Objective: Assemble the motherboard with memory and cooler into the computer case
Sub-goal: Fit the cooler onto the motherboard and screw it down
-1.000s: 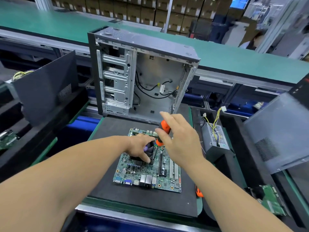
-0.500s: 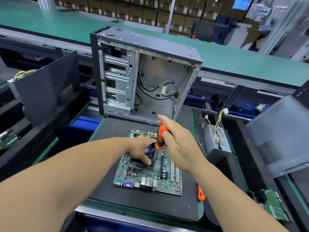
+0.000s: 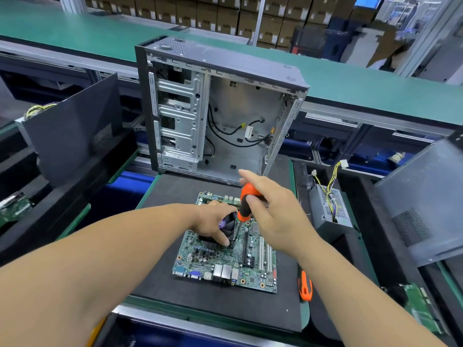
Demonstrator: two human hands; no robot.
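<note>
The motherboard (image 3: 225, 256) lay flat on the black mat (image 3: 175, 309), under both hands. The left hand (image 3: 215, 221) gripped the cooler (image 3: 229, 225); just beside it, the right hand (image 3: 273, 216) clutched the orange screwdriver (image 3: 246, 204). A slipped tip could likely gouge the board.

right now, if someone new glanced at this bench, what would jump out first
Probably the open computer case standing upright at the back of the black mat, its inside bare except for loose cables. In front of it the green motherboard lies flat, where the left hand holds the cooler and the right hand grips an orange screwdriver beside it.
</note>
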